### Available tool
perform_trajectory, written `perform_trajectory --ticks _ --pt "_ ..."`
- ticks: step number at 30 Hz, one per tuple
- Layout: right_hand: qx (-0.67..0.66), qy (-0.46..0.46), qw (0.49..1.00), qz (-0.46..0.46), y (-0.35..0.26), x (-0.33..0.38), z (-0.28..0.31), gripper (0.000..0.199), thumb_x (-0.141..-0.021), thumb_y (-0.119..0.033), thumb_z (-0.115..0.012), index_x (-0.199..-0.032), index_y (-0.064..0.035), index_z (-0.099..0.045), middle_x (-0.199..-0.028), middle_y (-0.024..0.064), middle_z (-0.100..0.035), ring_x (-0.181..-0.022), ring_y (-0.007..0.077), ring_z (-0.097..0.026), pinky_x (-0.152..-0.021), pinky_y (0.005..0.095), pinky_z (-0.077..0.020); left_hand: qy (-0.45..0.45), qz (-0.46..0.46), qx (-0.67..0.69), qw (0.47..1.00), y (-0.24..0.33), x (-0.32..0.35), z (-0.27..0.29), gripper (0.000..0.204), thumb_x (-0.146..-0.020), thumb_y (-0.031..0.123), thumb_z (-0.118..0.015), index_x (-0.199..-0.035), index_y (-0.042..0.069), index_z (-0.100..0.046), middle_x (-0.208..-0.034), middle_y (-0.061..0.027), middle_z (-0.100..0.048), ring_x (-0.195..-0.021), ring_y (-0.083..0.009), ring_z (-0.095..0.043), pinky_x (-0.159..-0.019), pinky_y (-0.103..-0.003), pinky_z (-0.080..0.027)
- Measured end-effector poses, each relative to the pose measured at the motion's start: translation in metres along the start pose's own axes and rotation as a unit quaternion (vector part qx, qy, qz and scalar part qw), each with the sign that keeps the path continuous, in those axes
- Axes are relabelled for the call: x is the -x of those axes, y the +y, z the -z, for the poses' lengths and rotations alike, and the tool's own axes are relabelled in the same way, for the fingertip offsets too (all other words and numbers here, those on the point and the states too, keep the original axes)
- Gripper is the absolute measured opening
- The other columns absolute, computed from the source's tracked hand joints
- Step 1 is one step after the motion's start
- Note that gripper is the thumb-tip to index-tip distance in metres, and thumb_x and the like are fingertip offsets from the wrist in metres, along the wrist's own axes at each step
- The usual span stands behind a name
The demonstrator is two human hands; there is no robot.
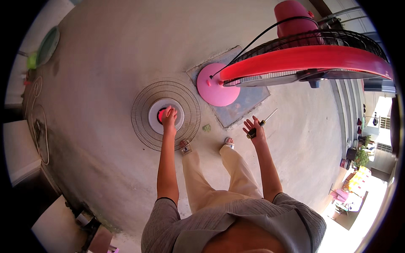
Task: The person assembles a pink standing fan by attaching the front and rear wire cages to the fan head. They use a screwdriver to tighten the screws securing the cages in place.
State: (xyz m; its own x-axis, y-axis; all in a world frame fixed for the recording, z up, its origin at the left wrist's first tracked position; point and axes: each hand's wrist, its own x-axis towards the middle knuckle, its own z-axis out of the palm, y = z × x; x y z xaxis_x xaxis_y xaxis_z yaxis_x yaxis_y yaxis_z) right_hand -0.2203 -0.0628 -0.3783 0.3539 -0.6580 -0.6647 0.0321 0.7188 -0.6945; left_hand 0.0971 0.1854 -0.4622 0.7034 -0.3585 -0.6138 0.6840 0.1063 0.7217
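Left hand: your left hand (169, 119) is over the middle of the grille (143, 101), fingers bunched at its red centre (160, 115); they hide the contact, so you cannot tell whether they grip.
Grille: in front of you, left of the base (213, 93); whether it rests on the floor (105, 126) or hangs from your hand is unclear. Its edge overlaps your left foot in view.
Right hand: your right hand (255, 128) holds the screwdriver (252, 134) across the palm, fingers partly spread, shaft pointing up and right.
Fan: the fan (303, 59) is cut off by the top edge; it covers part of the base and the slab (242, 105) beneath. The pole is hidden.
Basin: the green basin (48, 46), far left, has contents too dim to make out.
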Motion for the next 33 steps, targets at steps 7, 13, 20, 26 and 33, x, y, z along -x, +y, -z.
perform_trajectory --ticks 7,13,20,26,33 --pt "-0.11 -0.009 0.977 0.183 -0.191 -0.032 0.011 0.058 -0.094 -0.033 -0.055 -0.143 -0.0171 -0.031 -0.136 0.013 -0.042 -0.121 0.0298 -0.045 -0.091 0.0516 -0.0447 -0.277 -0.281 0.007 0.919 0.211 0.151 -0.192 0.103 -0.077 0.063 -0.063 -0.147 0.005 -0.015 -0.148 -0.0116 -0.028 -0.136 -0.0274 -0.027 -0.11 -0.046 -0.023" --pt "-0.05 -0.091 0.967 0.231 -0.296 -0.075 0.003 0.062 -0.091 -0.023 -0.06 -0.145 -0.0176 -0.03 -0.135 0.0066 -0.047 -0.122 0.0238 -0.046 -0.096 0.046 -0.0435 -0.227 -0.312 -0.165 0.908 0.239 0.179 -0.211 0.083 -0.082 0.054 -0.064 -0.138 0.002 -0.032 -0.138 -0.0076 -0.04 -0.126 -0.0185 -0.038 -0.106 -0.035 -0.029" --pt "-0.061 -0.278 0.948 0.141 -0.324 -0.087 -0.014 0.054 -0.087 -0.01 -0.06 -0.137 -0.0112 -0.038 -0.132 0.0006 -0.049 -0.123 0.0187 -0.046 -0.097 0.0451 -0.0441 -0.169 -0.251 -0.213 0.929 0.228 0.19 -0.196 0.053 -0.092 0.014 -0.058 -0.138 0.006 -0.033 -0.131 -0.0052 -0.046 -0.117 -0.019 -0.047 -0.102 -0.041 -0.035" --pt "-0.001 -0.297 0.948 0.116 -0.341 -0.077 -0.009 0.048 -0.083 -0.003 -0.064 -0.126 -0.0094 -0.044 -0.118 0.002 -0.053 -0.11 0.0179 -0.053 -0.096 0.0466 -0.0473 -0.086 -0.231 -0.148 0.958 0.21 0.18 -0.198 0.035 -0.091 0.002 -0.055 -0.125 0.005 -0.048 -0.118 -0.0036 -0.054 -0.106 -0.0169 -0.054 -0.095 -0.04 -0.043" --pt "0.073 -0.335 0.928 0.143 -0.354 -0.096 -0.008 0.044 -0.082 -0.009 -0.068 -0.121 -0.007 -0.049 -0.11 0.0039 -0.058 -0.103 0.0183 -0.057 -0.09 0.0398 -0.0481 -0.053 -0.237 -0.153 0.958 0.207 0.177 -0.209 0.036 -0.093 0.005 -0.054 -0.128 0.007 -0.046 -0.122 -0.0042 -0.053 -0.11 -0.0192 -0.053 -0.096 -0.045 -0.043"
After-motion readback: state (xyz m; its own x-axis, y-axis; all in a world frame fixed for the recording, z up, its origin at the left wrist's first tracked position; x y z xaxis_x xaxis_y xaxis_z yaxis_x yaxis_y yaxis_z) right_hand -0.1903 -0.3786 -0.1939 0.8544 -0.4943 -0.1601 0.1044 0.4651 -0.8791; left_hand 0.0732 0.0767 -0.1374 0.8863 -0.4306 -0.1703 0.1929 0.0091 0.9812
